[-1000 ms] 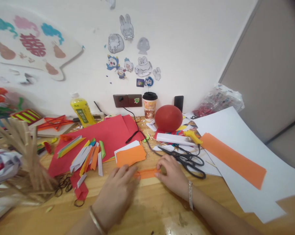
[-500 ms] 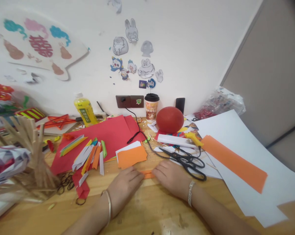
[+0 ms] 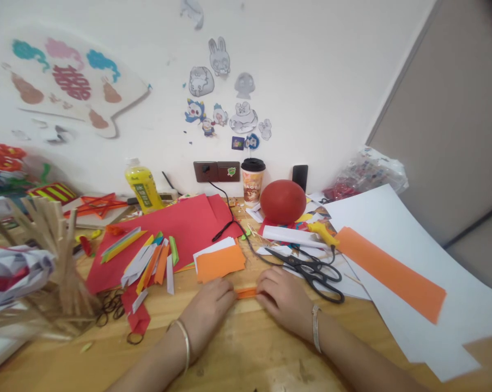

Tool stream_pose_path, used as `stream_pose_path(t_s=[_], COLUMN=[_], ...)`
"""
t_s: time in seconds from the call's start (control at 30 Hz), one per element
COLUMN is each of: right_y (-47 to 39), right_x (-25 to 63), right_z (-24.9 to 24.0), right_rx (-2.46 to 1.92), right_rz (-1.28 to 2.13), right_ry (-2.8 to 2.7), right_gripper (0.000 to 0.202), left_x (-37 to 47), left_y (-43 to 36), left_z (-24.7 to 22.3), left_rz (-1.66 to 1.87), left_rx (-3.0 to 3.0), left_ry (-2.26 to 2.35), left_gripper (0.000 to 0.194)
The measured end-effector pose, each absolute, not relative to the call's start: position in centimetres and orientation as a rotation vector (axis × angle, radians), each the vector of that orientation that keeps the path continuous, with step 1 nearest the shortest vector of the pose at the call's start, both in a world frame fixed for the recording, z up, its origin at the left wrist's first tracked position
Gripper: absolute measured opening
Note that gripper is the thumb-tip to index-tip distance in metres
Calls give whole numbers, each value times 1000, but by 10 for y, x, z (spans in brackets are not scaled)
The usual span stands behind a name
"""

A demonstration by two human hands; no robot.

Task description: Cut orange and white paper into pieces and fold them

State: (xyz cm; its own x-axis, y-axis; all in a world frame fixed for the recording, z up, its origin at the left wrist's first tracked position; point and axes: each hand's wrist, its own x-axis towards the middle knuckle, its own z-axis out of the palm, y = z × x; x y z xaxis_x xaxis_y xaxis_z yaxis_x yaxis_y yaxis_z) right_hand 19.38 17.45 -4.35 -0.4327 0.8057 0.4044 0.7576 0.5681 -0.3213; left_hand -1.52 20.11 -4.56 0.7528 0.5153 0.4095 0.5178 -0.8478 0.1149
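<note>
A narrow folded strip of orange paper (image 3: 246,293) lies on the wooden table between my hands. My left hand (image 3: 210,306) grips its left end with curled fingers. At the right end, my right hand (image 3: 284,298) has its fingers closed over the strip. Only the middle of the paper shows; both ends are hidden under the fingers. Just beyond it rests a stack of orange paper pieces (image 3: 221,263) over white ones. Black-handled scissors (image 3: 311,270) lie behind my right hand. Several folded paper strips (image 3: 147,261) in mixed colours are spread to the left.
Red paper sheets (image 3: 176,218) cover the back left. A yellow bottle (image 3: 144,188), a paper cup (image 3: 253,182) and a red balloon (image 3: 283,201) stand along the wall. White sheets (image 3: 376,234) with an orange strip (image 3: 393,275) lie right. Wooden sticks (image 3: 61,245) crowd the left.
My hands have drawn slightly apart, so more of the orange strip shows between them. It looks narrower now, pressed along its fold. The view has tilted a little upward.
</note>
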Motion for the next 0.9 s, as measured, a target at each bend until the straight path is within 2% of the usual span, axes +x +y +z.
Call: stream_pose_path(t_s=[0.2, 0.33, 0.6, 0.73, 0.8, 0.9], right_y=[173, 173, 178, 181, 181, 181], right_x=[194, 192, 189, 189, 190, 189], right_z=[-42, -42, -46, -49, -51, -53], right_rx=[-1211, -1255, -1540, -1699, -1760, -1788], right_rz=[54, 169, 365, 246, 187, 138], right_ry=[-2363, -2291, -1961, -1918, -1916, -1949], right_gripper=[12, 9, 13, 18, 20, 19], left_x=[-12, -9, -4, -4, -3, 1], left_y=[200, 202, 207, 207, 206, 202], left_z=[-50, -49, -42, -43, -47, -58], left_rz=[-682, -632, -859, -728, -681, -690], left_rx=[-2872, -2909, -2954, -2783, -2685, -2719], left_ry=[-887, -990, -1503, -1570, -1469, -975], left_gripper=[29, 24, 22, 20, 18, 24])
